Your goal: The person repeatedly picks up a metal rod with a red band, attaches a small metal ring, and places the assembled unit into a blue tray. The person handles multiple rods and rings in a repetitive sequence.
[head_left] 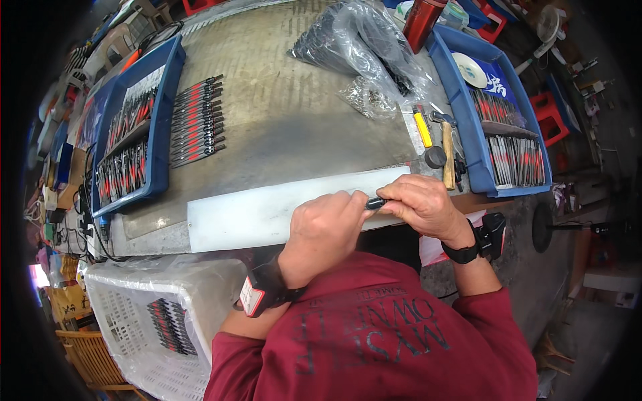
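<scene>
Close in front of my body, my left hand (326, 224) and my right hand (422, 206) meet over a long white board (247, 214). A small, dark, glossy piece (376, 202) shows between their fingertips, pinched from both sides. Most of it is covered by fingers, so its exact kind is unclear. Both hands are closed on it, thumbs and forefingers pressed together. To the left on the worktable (267, 130) lies a neat row of slim black-and-red pieces (197, 123).
Blue trays at left (160, 150) and right (468, 134) hold similar slim pieces. Clear plastic bags (354, 40) lie at the back. By the right tray are a hammer (447, 150) and a yellow-handled tool (422, 127). A lined white basket (120, 294) stands at lower left.
</scene>
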The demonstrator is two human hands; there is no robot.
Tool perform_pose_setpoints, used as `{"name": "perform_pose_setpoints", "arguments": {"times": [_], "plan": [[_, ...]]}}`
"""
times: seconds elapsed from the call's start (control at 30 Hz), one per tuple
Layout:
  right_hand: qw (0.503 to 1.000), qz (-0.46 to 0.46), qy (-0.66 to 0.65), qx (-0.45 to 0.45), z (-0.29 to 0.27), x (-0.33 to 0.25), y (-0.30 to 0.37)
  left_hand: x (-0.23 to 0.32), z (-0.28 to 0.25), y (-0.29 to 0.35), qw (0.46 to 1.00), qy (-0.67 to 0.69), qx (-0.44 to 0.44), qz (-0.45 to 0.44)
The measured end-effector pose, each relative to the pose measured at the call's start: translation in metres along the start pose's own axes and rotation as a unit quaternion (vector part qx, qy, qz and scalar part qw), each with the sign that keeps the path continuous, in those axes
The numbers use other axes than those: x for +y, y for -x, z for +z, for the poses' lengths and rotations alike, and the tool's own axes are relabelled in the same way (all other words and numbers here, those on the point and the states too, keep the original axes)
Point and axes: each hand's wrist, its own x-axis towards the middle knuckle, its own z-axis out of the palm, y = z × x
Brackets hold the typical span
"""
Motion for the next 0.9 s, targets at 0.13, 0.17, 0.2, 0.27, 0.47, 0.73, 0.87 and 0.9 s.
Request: {"name": "perform_pose_setpoints", "arguments": {"times": [0.13,0.17,0.2,0.27,0.47,0.73,0.87,0.9], "plan": [[0.999,-0.001,0.028,0.034,0.006,-0.002,0.004,-0.001,-0.001,0.001,1.0,-0.009,-0.009,0.006],[0.999,0.001,0.03,0.044,0.008,-0.002,0.005,-0.002,-0.002,0.0,1.0,-0.008,-0.006,0.007],[0.998,0.003,0.032,0.054,0.009,-0.003,0.006,-0.002,-0.002,0.0,1.0,-0.007,-0.002,0.009],[0.998,0.01,0.032,0.051,0.009,-0.004,0.007,-0.001,-0.002,0.001,1.0,-0.006,-0.005,0.015],[1.0,-0.005,-0.002,0.021,0.004,0.004,0.005,0.0,0.002,0.001,1.0,-0.014,-0.001,0.027],[0.999,0.027,-0.029,0.011,0.005,0.013,0.005,-0.006,0.009,0.0,0.999,-0.027,0.022,0.019],[0.998,0.056,-0.019,0.017,0.005,0.015,0.008,-0.011,0.009,0.001,0.999,-0.039,0.02,0.016],[0.997,0.069,-0.022,0.021,0.005,0.016,0.009,-0.013,0.009,0.001,0.999,-0.037,0.021,0.014]]}}
